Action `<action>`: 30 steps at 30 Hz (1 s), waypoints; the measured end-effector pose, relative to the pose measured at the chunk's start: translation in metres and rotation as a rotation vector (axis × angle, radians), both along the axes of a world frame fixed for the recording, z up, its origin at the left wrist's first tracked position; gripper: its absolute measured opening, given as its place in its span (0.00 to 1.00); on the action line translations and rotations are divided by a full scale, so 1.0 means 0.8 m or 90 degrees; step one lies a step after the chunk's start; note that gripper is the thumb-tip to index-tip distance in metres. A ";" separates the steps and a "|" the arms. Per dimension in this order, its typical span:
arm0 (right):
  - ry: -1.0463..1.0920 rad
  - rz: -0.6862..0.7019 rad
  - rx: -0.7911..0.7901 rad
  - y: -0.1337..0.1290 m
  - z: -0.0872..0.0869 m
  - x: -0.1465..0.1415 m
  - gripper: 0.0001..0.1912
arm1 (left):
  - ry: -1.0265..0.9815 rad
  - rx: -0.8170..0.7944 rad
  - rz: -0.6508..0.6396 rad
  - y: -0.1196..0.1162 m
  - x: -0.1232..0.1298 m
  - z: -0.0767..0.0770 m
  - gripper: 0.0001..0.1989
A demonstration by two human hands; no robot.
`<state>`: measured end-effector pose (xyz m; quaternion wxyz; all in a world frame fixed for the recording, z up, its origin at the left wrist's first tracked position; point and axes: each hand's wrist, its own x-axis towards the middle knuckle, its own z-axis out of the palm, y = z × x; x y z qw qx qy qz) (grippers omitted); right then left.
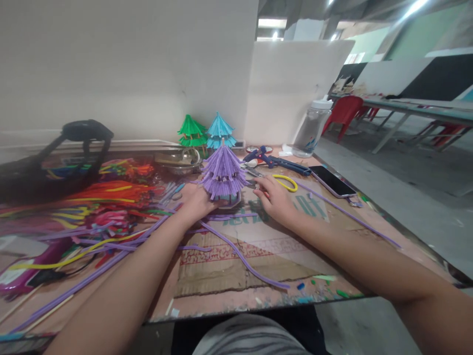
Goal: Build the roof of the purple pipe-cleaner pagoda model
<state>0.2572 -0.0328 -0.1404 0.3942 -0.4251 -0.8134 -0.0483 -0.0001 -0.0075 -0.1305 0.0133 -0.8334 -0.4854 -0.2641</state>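
A purple pagoda model (223, 172), covered in fuzzy pipe cleaners in tiered roofs, stands upright on cardboard (207, 276). My left hand (196, 199) is closed at its lower left side, with the fingertips hidden behind the roof and base. To the right of the model, my right hand (275, 199) is closed around what looks like pliers (252, 184), dark-jawed with a bit of red handle showing. Their tip points at the lower roof. Just beyond lie scissors (286, 183) with a yellow handle. Loose purple pipe cleaners (244, 259) stretch across the cardboard.
Behind are a green model (192, 130) and a blue model (220, 129). A glue gun (273, 160), a phone (332, 181) and a water bottle (312, 128) stand or lie right. Coloured pipe cleaners (111, 192), a metal bowl (181, 165) and a blurred black object (44, 167) occupy the left.
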 end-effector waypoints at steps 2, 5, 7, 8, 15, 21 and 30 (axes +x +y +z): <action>0.011 0.000 0.007 0.004 -0.001 0.004 0.14 | 0.016 0.004 0.008 -0.001 0.001 0.001 0.18; 0.008 0.001 0.018 0.006 -0.001 0.007 0.13 | 0.027 0.012 0.012 -0.001 0.000 0.001 0.19; -0.002 0.001 0.022 0.006 0.000 0.007 0.13 | 0.030 0.016 0.005 0.000 0.000 0.001 0.19; -0.006 -0.001 0.020 0.006 0.001 0.006 0.13 | 0.028 0.018 0.001 0.000 -0.001 0.001 0.19; -0.032 -0.027 -0.002 0.002 0.006 0.003 0.13 | 0.013 0.020 -0.019 0.000 -0.001 0.001 0.16; -0.047 -0.030 0.001 0.001 0.008 0.004 0.14 | -0.015 -0.004 -0.039 -0.001 -0.001 0.002 0.15; -0.042 -0.035 0.005 0.004 0.005 0.005 0.13 | -0.031 0.004 -0.043 -0.003 -0.001 0.003 0.16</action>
